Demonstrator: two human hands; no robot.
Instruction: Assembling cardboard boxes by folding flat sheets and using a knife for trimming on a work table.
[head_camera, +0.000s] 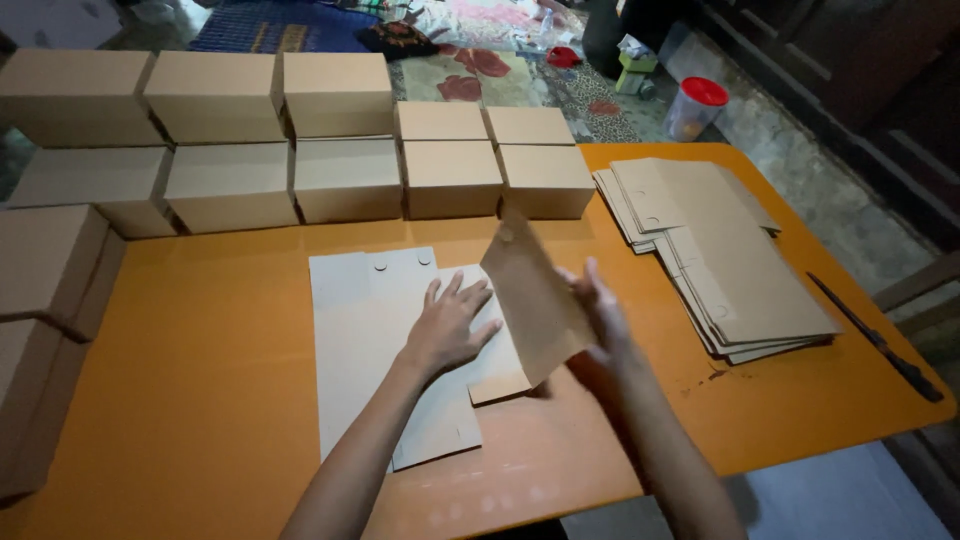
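The flat cardboard blank (400, 350) is lying mid-tabletop (200, 380), looking light, thin and easily creased. The left hand (447, 325) is pressing it flat, open-palmed, while the right hand's (600, 315) grip is pinching the raised flap (535, 300) at its three o'clock edge, the stack of blanks (720, 260) sitting further toward two o'clock.

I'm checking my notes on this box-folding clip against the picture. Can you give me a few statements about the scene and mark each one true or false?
1. The left hand presses flat on the cardboard sheet lying on the orange table. True.
2. The right hand lifts a flap of that sheet up off the table. True.
3. The stack of flat blanks lies to the left of the hands. False: it lies to their right.
4. The finished boxes stand along the near edge of the table. False: they stand along the far edge and the left side.
5. The container on the floor has a blue lid. False: its lid is red.
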